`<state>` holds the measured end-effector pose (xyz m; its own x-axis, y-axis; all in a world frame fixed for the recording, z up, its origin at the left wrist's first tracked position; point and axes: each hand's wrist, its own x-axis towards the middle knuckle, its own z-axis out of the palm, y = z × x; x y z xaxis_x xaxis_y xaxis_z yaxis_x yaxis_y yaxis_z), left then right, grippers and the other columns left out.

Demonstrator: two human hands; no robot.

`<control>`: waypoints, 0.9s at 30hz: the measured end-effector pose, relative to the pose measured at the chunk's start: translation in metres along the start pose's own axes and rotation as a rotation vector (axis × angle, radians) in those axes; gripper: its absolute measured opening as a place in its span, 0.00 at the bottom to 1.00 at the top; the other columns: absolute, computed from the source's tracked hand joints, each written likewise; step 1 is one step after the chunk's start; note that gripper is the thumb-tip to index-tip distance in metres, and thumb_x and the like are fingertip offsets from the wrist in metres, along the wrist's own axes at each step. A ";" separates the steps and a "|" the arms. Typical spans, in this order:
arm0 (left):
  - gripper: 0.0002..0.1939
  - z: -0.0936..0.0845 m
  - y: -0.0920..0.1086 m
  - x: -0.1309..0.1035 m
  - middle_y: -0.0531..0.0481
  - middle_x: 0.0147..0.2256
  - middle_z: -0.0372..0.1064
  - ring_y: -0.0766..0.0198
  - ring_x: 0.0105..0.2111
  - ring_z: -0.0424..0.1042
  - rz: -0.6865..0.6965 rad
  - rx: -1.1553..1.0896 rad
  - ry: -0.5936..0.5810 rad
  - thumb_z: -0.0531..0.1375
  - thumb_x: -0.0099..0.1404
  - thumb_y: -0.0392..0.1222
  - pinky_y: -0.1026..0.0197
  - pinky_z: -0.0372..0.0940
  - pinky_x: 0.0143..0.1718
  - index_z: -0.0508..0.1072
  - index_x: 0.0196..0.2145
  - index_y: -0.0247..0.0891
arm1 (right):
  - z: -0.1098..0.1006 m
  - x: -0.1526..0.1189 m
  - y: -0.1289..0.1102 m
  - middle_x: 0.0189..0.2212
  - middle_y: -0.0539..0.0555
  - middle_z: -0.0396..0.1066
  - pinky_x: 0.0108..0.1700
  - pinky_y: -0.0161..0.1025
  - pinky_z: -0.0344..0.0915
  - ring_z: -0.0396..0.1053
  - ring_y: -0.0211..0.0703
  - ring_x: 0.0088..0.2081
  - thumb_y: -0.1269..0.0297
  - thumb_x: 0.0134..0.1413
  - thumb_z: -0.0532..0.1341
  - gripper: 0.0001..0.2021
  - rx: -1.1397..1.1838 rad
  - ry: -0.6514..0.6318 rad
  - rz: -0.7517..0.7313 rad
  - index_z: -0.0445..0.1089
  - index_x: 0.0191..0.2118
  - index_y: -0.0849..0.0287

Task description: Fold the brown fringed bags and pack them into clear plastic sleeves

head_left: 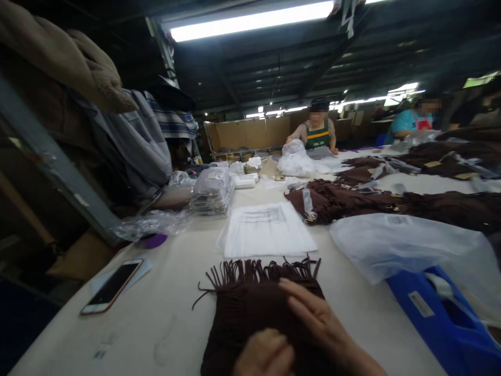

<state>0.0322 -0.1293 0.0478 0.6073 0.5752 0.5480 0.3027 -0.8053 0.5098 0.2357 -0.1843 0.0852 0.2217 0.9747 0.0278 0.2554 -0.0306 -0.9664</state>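
Note:
A dark brown knitted piece with a fringed edge [250,308] lies on the white table [172,313] right in front of me, fringe pointing away. My right hand [317,318] lies flat on it, fingers together and stretched toward the fringe. My left hand [264,355] rests on the near part of the same piece with fingers curled; only its top shows at the bottom edge. Whether it grips the fabric I cannot tell.
A stack of clear printed bags [268,230] lies beyond the fringe. A phone [112,286] sits at the left, a blue bin [450,318] and a plastic bag [407,245] at the right. Brown pieces [352,201] pile up further back. Two people [318,130] work at the far end.

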 end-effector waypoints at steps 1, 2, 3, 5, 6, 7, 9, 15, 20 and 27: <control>0.14 -0.021 -0.009 0.003 0.46 0.40 0.72 0.57 0.43 0.71 -0.075 0.011 0.049 0.50 0.65 0.40 0.54 0.66 0.48 0.72 0.43 0.44 | -0.016 0.000 0.002 0.53 0.56 0.66 0.60 0.48 0.51 0.60 0.49 0.56 0.47 0.52 0.55 0.24 0.079 0.163 0.057 0.68 0.50 0.57; 0.12 -0.041 -0.020 0.007 0.45 0.40 0.72 0.57 0.42 0.71 -0.282 0.009 0.121 0.52 0.63 0.43 0.53 0.65 0.48 0.72 0.41 0.42 | -0.032 0.001 0.006 0.49 0.58 0.69 0.59 0.48 0.55 0.64 0.50 0.53 0.48 0.48 0.58 0.23 0.156 0.304 0.142 0.69 0.46 0.58; 0.13 -0.059 -0.033 0.012 0.44 0.39 0.72 0.55 0.40 0.71 -0.544 -0.002 0.153 0.56 0.59 0.48 0.53 0.66 0.46 0.72 0.38 0.40 | -0.047 0.002 0.013 0.45 0.59 0.72 0.56 0.48 0.59 0.68 0.52 0.49 0.50 0.44 0.62 0.22 0.245 0.411 0.247 0.69 0.43 0.59; 0.20 -0.084 -0.060 0.024 0.41 0.34 0.72 0.52 0.37 0.72 -0.998 -0.203 0.106 0.61 0.49 0.56 0.52 0.67 0.41 0.71 0.32 0.36 | -0.072 0.007 0.031 0.36 0.60 0.75 0.50 0.47 0.65 0.72 0.52 0.42 0.57 0.38 0.67 0.18 0.396 0.506 0.455 0.69 0.37 0.61; 0.23 -0.090 -0.071 0.031 0.41 0.33 0.72 0.52 0.36 0.72 -1.157 -0.364 0.038 0.63 0.45 0.58 0.53 0.67 0.40 0.71 0.31 0.35 | -0.080 0.010 0.039 0.34 0.60 0.75 0.48 0.45 0.67 0.73 0.52 0.40 0.61 0.37 0.67 0.16 0.462 0.499 0.542 0.68 0.35 0.62; 0.26 -0.091 -0.081 0.037 0.40 0.33 0.73 0.52 0.36 0.72 -1.260 -0.539 -0.050 0.65 0.42 0.59 0.55 0.67 0.40 0.70 0.30 0.34 | -0.084 0.014 0.046 0.32 0.60 0.75 0.46 0.43 0.68 0.73 0.50 0.38 0.64 0.38 0.67 0.14 0.516 0.463 0.612 0.68 0.34 0.63; 0.28 -0.087 -0.094 0.051 0.39 0.34 0.73 0.54 0.35 0.72 -1.340 -0.821 -0.243 0.67 0.40 0.59 0.56 0.66 0.40 0.71 0.31 0.32 | -0.087 0.024 0.052 0.32 0.61 0.75 0.43 0.39 0.69 0.74 0.47 0.36 0.65 0.43 0.64 0.11 0.574 0.336 0.707 0.69 0.34 0.65; 0.23 -0.061 -0.117 0.077 0.43 0.38 0.74 0.58 0.37 0.73 -1.370 -1.136 -0.530 0.67 0.50 0.50 0.58 0.65 0.42 0.73 0.39 0.31 | -0.075 0.063 0.038 0.35 0.59 0.76 0.48 0.40 0.65 0.73 0.44 0.39 0.61 0.56 0.58 0.13 0.788 -0.213 0.814 0.71 0.39 0.67; 0.19 -0.038 -0.131 0.097 0.43 0.40 0.74 0.59 0.41 0.72 -1.312 -1.464 -0.659 0.65 0.52 0.48 0.58 0.61 0.49 0.74 0.38 0.31 | -0.067 0.085 0.053 0.34 0.57 0.76 0.58 0.42 0.53 0.71 0.42 0.45 0.61 0.57 0.55 0.14 1.143 -0.441 0.931 0.73 0.39 0.66; 0.30 0.007 -0.143 0.136 0.40 0.39 0.73 0.52 0.42 0.71 -1.302 -1.537 -1.095 0.66 0.44 0.54 0.55 0.63 0.46 0.72 0.42 0.31 | -0.052 0.104 0.067 0.41 0.60 0.74 0.57 0.43 0.54 0.69 0.47 0.47 0.59 0.49 0.61 0.19 1.088 -0.534 0.774 0.71 0.44 0.66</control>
<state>0.0767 0.0630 0.0441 0.8118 -0.1782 -0.5561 0.4577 0.7855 0.4165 0.3251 -0.0970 0.0366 -0.4652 0.7639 -0.4474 -0.6506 -0.6377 -0.4124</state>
